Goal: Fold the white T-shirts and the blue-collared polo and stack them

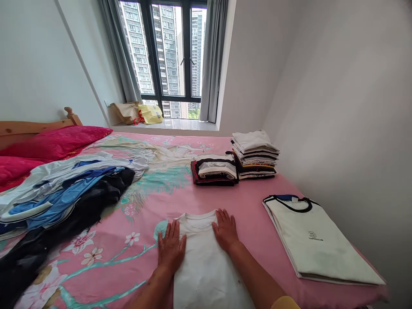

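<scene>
A white T-shirt (206,266) lies on the bed in front of me, its sides folded in and its round collar pointing away from me. My left hand (172,245) rests flat along the shirt's left shoulder edge, fingers stretched out. On the opposite shoulder, beside the collar, my right hand (226,229) lies flat with its fingers extended. Neither hand grips the cloth. The shirt's lower end runs out of the frame at the bottom.
Folded white shirts with a dark collar (318,240) lie at the right. Farther back stand a tall stack of folded clothes (256,154) and a lower stack (215,171). Loose garments (71,193) spread across the left of the pink bedsheet (167,195), near red pillows (64,141).
</scene>
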Motion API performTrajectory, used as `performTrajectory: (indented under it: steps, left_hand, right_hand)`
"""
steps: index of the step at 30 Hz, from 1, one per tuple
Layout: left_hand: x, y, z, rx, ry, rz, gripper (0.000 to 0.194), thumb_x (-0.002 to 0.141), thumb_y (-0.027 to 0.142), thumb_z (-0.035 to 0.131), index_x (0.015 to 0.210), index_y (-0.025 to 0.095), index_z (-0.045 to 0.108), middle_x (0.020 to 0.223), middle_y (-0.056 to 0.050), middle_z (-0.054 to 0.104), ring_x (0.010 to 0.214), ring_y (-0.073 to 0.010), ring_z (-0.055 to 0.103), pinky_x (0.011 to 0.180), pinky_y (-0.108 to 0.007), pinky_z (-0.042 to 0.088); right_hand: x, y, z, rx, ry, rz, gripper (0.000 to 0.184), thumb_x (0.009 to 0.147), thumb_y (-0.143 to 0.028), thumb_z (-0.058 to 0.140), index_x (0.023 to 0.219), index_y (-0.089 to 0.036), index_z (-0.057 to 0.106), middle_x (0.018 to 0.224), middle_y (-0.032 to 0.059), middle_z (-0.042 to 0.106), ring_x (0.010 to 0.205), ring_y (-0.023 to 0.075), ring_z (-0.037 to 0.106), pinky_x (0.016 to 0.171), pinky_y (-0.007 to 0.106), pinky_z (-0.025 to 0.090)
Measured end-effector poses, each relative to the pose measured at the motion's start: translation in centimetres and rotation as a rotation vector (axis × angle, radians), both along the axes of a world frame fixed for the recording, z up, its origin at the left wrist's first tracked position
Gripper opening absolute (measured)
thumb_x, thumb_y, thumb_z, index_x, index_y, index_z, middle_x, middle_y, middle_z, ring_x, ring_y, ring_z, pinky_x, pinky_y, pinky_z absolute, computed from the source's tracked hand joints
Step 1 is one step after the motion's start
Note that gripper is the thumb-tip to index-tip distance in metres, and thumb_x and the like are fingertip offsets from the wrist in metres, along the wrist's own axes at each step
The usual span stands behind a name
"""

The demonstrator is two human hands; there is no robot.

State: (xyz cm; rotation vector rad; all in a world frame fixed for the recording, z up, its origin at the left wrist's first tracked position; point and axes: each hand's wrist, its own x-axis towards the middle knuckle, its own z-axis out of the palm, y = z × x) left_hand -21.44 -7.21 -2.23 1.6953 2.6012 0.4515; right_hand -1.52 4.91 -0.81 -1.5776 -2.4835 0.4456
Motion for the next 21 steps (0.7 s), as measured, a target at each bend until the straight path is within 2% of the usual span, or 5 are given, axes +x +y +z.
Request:
performTrajectory:
  steps: [5,10,15,17,21]
  left_hand:
    - [0.2,0.3,-0.8,-0.008,0.076,0.031,0.059,0.087,0.034,0.033,0.143,0.013,0.032,0.15,-0.006,0.026,0.14,-0.0231,0.019,0.114,-0.048,-0.003]
    - [0.1,0.1,-0.9,0.005,0.065,0.034,0.059,0.087,0.032,0.034,0.143,0.015,0.032,0.15,-0.007,0.027,0.14,-0.0231,0.019,0.114,-0.048,-0.003]
    - [-0.3,-0.1,1.7,-0.129,-0.04,0.013,0.06,0.086,0.031,0.035,0.143,0.013,0.029,0.151,-0.009,0.023,0.14,-0.0251,0.018,0.112,-0.053,0.004]
    - [0.2,0.1,3.0,-0.196,-0.102,0.076,0.06,0.086,0.033,0.034,0.143,0.014,0.03,0.151,-0.01,0.023,0.14,-0.0271,0.018,0.111,-0.056,0.011]
    - [4.3,0.6,4.8,-0.068,-0.063,0.124,0.055,0.088,0.026,0.028,0.142,0.014,0.032,0.151,-0.009,0.024,0.14,-0.0264,0.017,0.11,-0.058,0.01]
  right_hand:
    - [-0.3,-0.1,-1.5,0.059,-0.028,-0.016,0.059,0.094,-0.047,0.015,0.147,-0.022,0.018,0.153,-0.0022,0.014,0.141,0.017,0.0,0.112,0.045,-0.003]
    - [-0.6,-0.2,-0.9,0.065,-0.057,-0.024,0.059,0.093,-0.046,0.017,0.146,-0.02,0.022,0.153,0.0009,0.017,0.141,0.0192,0.003,0.112,0.046,-0.001]
    - [-0.7,-1.3,1.3,-0.015,-0.059,-0.052,0.06,0.093,-0.044,0.017,0.147,-0.017,0.016,0.154,0.0035,0.011,0.141,0.0205,0.003,0.111,0.051,0.002]
    - [-0.8,-2.5,1.9,-0.008,-0.04,-0.074,0.062,0.093,-0.045,0.016,0.147,-0.016,0.015,0.154,0.0037,0.009,0.141,0.0216,0.002,0.11,0.054,0.001]
    - [-1.4,-5.3,2.1,0.047,-0.019,-0.043,0.06,0.093,-0.041,0.015,0.146,-0.015,0.019,0.153,0.0026,0.011,0.141,0.0201,0.003,0.112,0.051,-0.002]
